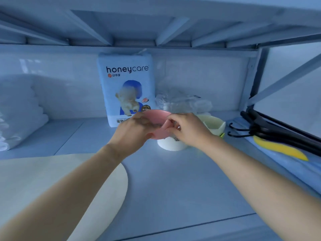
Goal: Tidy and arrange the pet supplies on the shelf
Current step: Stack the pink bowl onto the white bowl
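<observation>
Head view of one shelf point(173, 180) level under a slatted upper board. At centre, both hands hold a pink bowl point(157, 117) raised just above a white bowl point(169, 145) that stands on the shelf surface; whether the two bowls touch cannot be told. The left hand point(134, 129) grips the bowl's 9 o'clock rim, fingers curled over the edge. The right hand point(188, 129) pinches the rim at about 4 o'clock between thumb and bent fingers. From the pink bowl: at 11 o'clock, a white "honeycare" pack point(126, 80) printed with a dog stands upright against the back wall. At 1 o'clock, a crumpled clear plastic bag point(178, 101) lies just beside the pack. At 3 o'clock, a pale green bowl point(212, 123) sits near the right hand, partly hidden by it. Farther toward 3 o'clock, black hangers point(271, 131) lie along the shelf's right edge, with a yellow curved piece point(281, 148) just in front of them. At 9 o'clock, well apart, is a stack of folded white cloth point(19, 110). At 7 o'clock, a cream rounded panel point(52, 180) lies beneath the left forearm.
</observation>
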